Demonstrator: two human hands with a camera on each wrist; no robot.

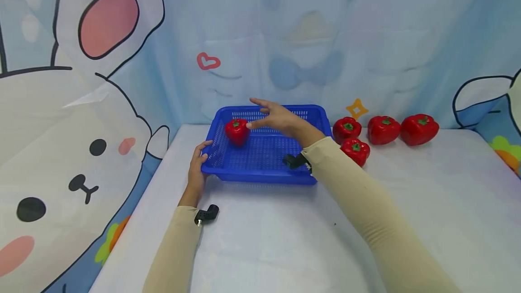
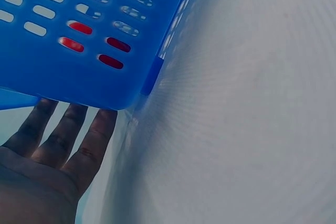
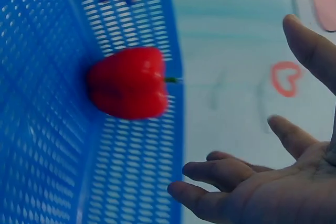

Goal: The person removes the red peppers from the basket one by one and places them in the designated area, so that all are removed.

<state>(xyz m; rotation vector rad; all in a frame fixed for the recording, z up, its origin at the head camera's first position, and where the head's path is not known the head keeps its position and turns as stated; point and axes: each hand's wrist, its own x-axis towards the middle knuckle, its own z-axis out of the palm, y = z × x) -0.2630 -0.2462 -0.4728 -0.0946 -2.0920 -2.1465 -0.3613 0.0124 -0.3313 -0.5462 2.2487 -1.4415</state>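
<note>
A blue plastic basket [image 1: 264, 177] with perforated walls stands on the white table. One red bell pepper [image 1: 237, 132] sits inside at its left; the right wrist view shows this pepper [image 3: 128, 83] against the mesh wall, green stem toward the rim. My left hand [image 1: 197, 172] grips the basket's front left corner by the rim. In the left wrist view, the left-hand fingertips disappear behind the rim [image 2: 79, 95]. My right hand [image 1: 281, 119] hovers over the basket with fingers spread and holds nothing. Its thumb overlaps the pepper's edge in the head view.
Several more red bell peppers [image 1: 419, 129] lie on the table right of the basket, the closest one [image 1: 355, 151] beside its right wall and near the right sleeve. A pale blue cartoon-printed curtain [image 1: 260, 35] hangs behind the table [image 1: 268, 234].
</note>
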